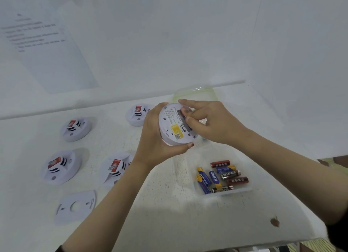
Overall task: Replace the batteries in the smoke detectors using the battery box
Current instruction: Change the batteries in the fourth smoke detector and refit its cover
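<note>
The left hand (152,142) holds a detector (172,127) in the air, above and just behind the box's (243,190) back-left corner. Its fingers are clamped round the rim, with the thumb across the near edge. The detector is tilted with its underside toward the camera, showing a printed label and a yellow sticker.

The right hand (216,123) comes in over the back of the box. Its fingers (190,113) are bent and close together, their tips at the open battery bay on the detector's underside. I cannot tell whether they pinch a battery or only press there.

The box is clear plastic and stands on the white table (169,214). A loose heap of batteries (222,176) in red, blue, yellow and black lies in its near part. Its lid (195,94), clear with a green rim, lies flat on the table behind the box, partly hidden by the detector.

Four more units sit dome-up on the table, all left of the box and apart from one another:
- a near-middle detector (115,169), partly behind the left forearm
- a near-left detector (60,167)
- a far-left detector (75,128)
- a far-middle detector (138,114), just beside the left hand

A white mounting plate (75,207) lies flat, left of the box and nearer the table's front edge. A small brown spot (275,222) marks the table in front of the box, to its right.
</note>
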Demonstrator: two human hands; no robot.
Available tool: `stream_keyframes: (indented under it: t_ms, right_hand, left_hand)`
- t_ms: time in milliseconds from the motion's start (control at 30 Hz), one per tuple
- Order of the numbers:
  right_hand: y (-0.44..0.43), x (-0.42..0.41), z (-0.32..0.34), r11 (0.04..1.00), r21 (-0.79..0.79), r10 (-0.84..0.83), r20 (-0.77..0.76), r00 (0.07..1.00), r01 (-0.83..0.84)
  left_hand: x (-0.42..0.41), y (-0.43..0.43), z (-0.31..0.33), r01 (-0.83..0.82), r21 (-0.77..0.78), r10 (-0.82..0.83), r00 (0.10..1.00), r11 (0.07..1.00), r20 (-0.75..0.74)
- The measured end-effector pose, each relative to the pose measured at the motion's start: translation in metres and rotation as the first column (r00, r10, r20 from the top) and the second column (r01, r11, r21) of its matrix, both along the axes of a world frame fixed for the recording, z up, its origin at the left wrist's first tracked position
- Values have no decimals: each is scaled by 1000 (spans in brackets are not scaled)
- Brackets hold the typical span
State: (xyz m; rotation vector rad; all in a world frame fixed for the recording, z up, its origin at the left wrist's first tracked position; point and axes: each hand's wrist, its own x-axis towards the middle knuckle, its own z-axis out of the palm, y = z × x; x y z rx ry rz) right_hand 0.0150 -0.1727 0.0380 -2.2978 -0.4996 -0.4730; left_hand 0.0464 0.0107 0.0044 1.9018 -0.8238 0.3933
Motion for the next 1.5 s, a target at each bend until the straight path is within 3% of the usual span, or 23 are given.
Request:
stream_keyframes:
  t_ms: [100, 200, 267, 333, 400, 500, 667, 833, 1067, 1233, 1333, 1500]
  right_hand:
    - [-1, 7, -4, 981, 193, 37, -124, 992, -12]
    - [-5, 18, -8, 865, 488, -3, -224, 975, 115]
    - [-12, 29, -12, 907, 369, -125, -223, 967, 202]
    - [-18, 40, -14, 985, 36, -153, -285, 946, 171]
    - [-19, 50, -17, 974, -214, -161, -406, 900, 78]
    - [-11, 61, -20, 931, -365, -219, -493, 842, 29]
    - [-1, 70, -22, 900, -429, -320, -528, 787, 79]
    - [-4, 68, -23, 965, -218, -256, -644, 721, 148]
    - [-12, 51, -17, 920, 220, -134, -598, 790, 323]
    - [-2, 22, 5, 799, 545, -83, -317, 945, 253]
    - [10, 2, 10, 801, 580, -82, -144, 986, 151]
    - [20, -15, 8, 919, 394, -42, 65, 997, 13]
  left_hand:
    - [4, 3, -3, -24, 5, 24, 1000, 1000, 0]
    - [12, 10, -7, -75, 13, 75, 997, 997, 2]
    - [19, 17, -14, -111, 47, 111, 994, 993, -10]
    - [24, 23, -20, -137, 68, 140, 990, 988, -33]
    - [29, 28, -25, -152, 66, 156, 987, 986, -50]
    - [33, 32, -31, -154, 56, 157, 985, 987, -71]
    - [37, 34, -34, -141, 46, 145, 985, 989, -97]
    - [38, 32, -32, -131, 36, 134, 984, 991, -117]
    - [34, 26, -30, -107, 33, 110, 981, 994, -157]
    - [27, 22, -24, -87, 35, 91, 987, 996, -131]
    - [20, 19, -17, -75, 4, 75, 992, 997, -104]
    - [6, 15, -2, -42, -60, 39, 998, 997, -56]
